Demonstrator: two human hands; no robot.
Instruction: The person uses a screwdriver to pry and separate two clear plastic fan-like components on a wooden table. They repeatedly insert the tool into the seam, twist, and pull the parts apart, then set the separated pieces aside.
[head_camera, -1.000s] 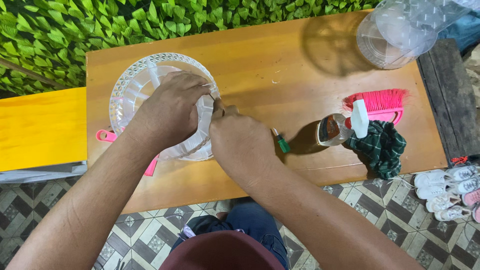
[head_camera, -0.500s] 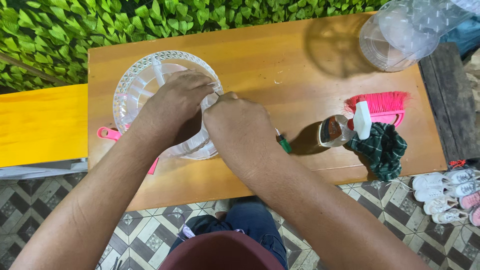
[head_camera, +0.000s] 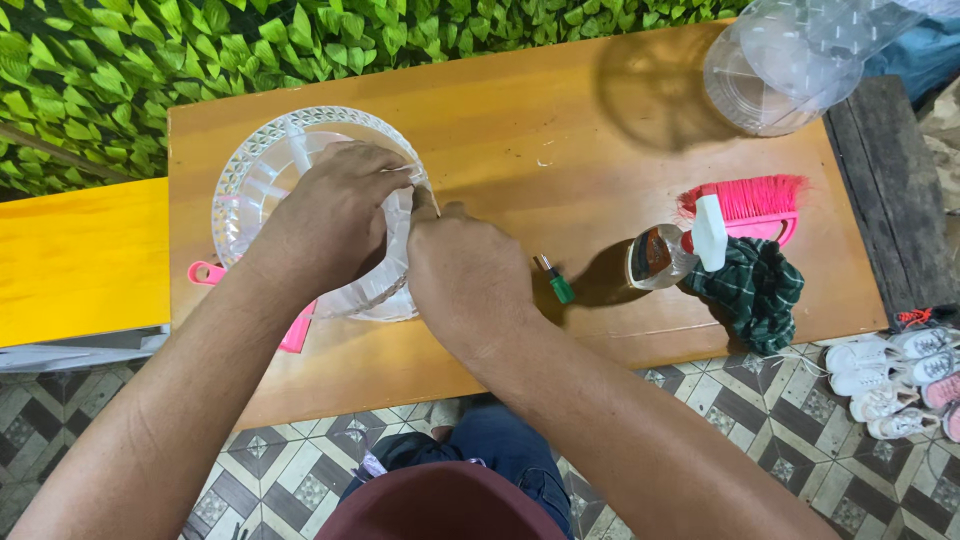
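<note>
The left hand (head_camera: 330, 215) is lying over the near right part of a clear cut-glass bowl (head_camera: 262, 170), fingers curled down over its rim and closing on the edge; the palm is covering most of the bowl's inside. The right hand (head_camera: 468, 275) is sitting just beside the left one, touching the bowl's right edge, with its thumb and forefinger pressing together at the rim where the two hands are meeting. What the right fingertips are pinching cannot be told, as the knuckles are hiding it.

The bowl is resting on a wooden table (head_camera: 520, 110), under and to the left of both hands. A pink plastic tool (head_camera: 207, 272) is poking out from beneath the bowl, below the left wrist. Just to the right of the right hand a small green-handled screwdriver (head_camera: 556, 282) is lying on the wood. Further right, a spray bottle (head_camera: 668, 250) is lying on its side, touching a green checked cloth (head_camera: 752, 288), with a pink brush (head_camera: 745, 200) just behind them. Well beyond the right hand, at the far corner, a clear plastic container (head_camera: 780, 65) is standing.
</note>
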